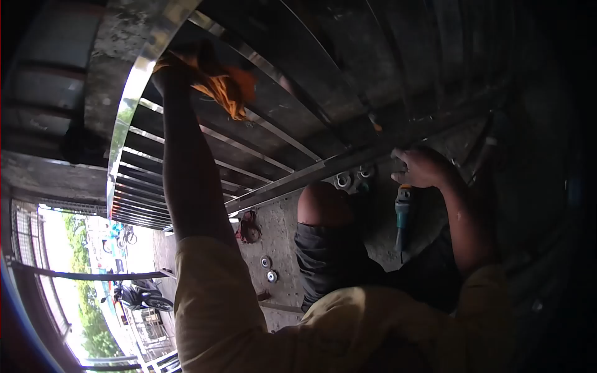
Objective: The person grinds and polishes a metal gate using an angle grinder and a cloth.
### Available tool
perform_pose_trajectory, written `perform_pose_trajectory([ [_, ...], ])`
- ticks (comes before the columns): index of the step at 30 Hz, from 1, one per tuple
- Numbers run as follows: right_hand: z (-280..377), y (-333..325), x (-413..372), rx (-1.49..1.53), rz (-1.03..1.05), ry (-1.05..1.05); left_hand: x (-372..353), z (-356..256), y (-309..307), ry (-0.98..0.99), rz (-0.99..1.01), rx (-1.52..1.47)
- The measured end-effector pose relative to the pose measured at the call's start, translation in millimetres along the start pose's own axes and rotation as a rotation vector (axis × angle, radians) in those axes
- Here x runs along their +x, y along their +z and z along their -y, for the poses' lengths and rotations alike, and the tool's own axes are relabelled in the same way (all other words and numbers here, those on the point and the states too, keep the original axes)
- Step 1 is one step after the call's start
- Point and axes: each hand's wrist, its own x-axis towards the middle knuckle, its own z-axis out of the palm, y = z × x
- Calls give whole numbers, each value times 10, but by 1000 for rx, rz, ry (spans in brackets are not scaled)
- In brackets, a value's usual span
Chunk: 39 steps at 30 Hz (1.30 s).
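Note:
My left arm reaches up to the top rail of a shiny metal grille [134, 93], a frame with several parallel bars. There my left hand [166, 64] is closed on an orange cloth [227, 93], which hangs down across the bars. The fingers are partly hidden in shadow and by the cloth. My right hand [421, 168] is held near the grille's lower rail [280, 185], fingers loosely bent and apart, with nothing visible in them. Just below it, a teal angle grinder [403, 214] lies on the floor.
Round discs [344, 179] lie by my bent knee [322, 205], and more discs [266, 262] are on the concrete floor [283, 239]. A reddish bundle [250, 229] sits under the lower rail. Outside the bright opening stands a motorcycle [146, 295]. The right side is very dark.

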Motion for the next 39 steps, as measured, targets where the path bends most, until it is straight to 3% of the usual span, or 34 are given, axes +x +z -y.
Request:
perform_pose_trajectory([
  [2, -22, 51, -44, -4, -55, -56, 163, 594, 183, 237, -156, -262],
  [4, 69, 3, -111, 8, -32, -45, 116, 422, 129, 465, -201, -102],
  [7, 190, -54, -186, 12, 5, -77, -113, 162, 56, 36, -143, -302],
  [9, 249, -61, -226, -4, 8, -90, -313, 17, 115, 170, -162, -118],
  [11, 294, -42, -245, -36, -2, -77, -652, -438, 259, 247, -175, -286],
  [12, 285, -27, -233, -27, 3, -86, -816, -530, 377, 129, -221, -435],
  [13, 259, -16, -221, -20, 9, -96, -952, -436, 472, 100, -173, -362],
  [15, 210, 3, -197, -22, 25, -100, -1319, -253, 803, -8, -277, -235],
  [17, 179, 35, -184, -36, 48, -93, -1721, -305, 1112, -29, -277, -288],
  [20, 90, 162, -217, -1, -31, -137, -2467, -40, 1700, -165, -200, -474],
  [21, 94, 166, -223, -11, -28, -126, -2773, -291, 1820, -233, -162, -422],
  [23, 120, 136, -240, -29, -23, -103, -3334, -193, 2234, -245, -55, -438],
  [27, 178, 104, -227, -4, 134, 58, -3985, -448, 2672, -391, 80, -611],
  [31, 119, 162, -217, -8, 169, 77, -4732, -276, 3170, -504, 379, -450],
  [32, 101, 153, -200, -10, 190, 94, -4866, -422, 3141, -256, 280, 24],
  [35, 91, 154, -157, -62, 208, 111, -4861, -474, 3131, -416, 417, 2],
  [36, 111, 149, -187, -37, 216, 108, -4803, -426, 3060, -424, 621, 14],
  [39, 135, 71, -135, 0, 186, 59, -4706, -475, 2906, -513, 660, 25],
])
